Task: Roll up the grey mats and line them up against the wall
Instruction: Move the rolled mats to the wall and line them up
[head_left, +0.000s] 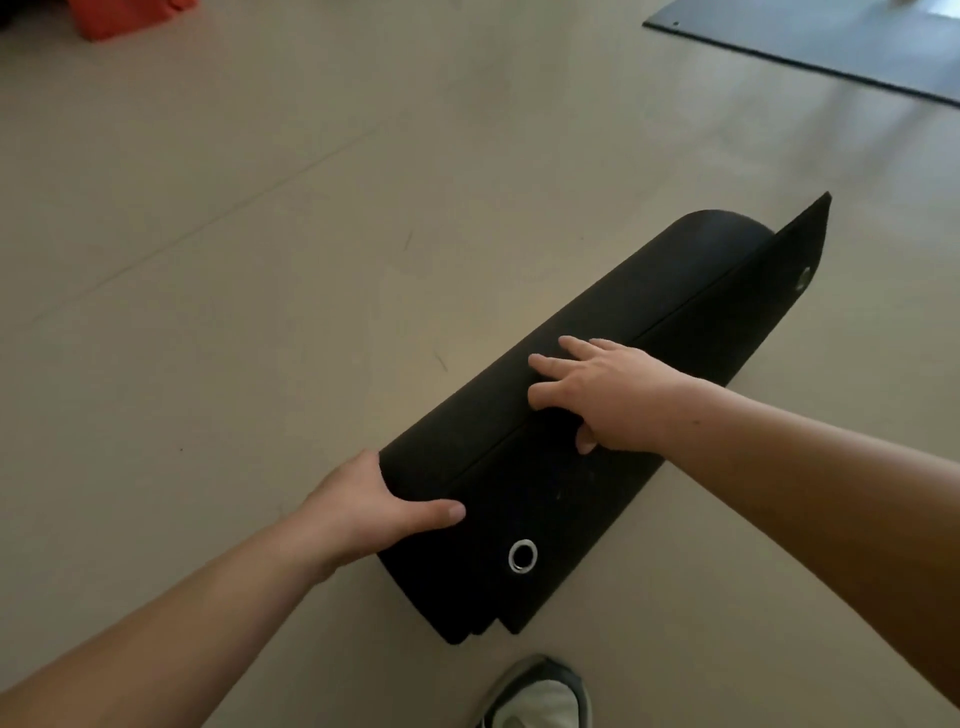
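The left hand (363, 504) clasped the near end of the rolled mat (675, 270), thumb laid over the top and the other fingers hidden behind it. The right hand (602, 395) lay flat farther along the roll, fingers spread, pressing on the loose flap. Two metal eyelets (522, 556) showed in that flap, one just below the left thumb, one near the far end. One shoe (540, 696) stood just behind the grip. Well beyond the roll lay one flat mat (831, 47), and far to the left of it an orange thing (135, 15), all on a smooth beige floor (260, 260).
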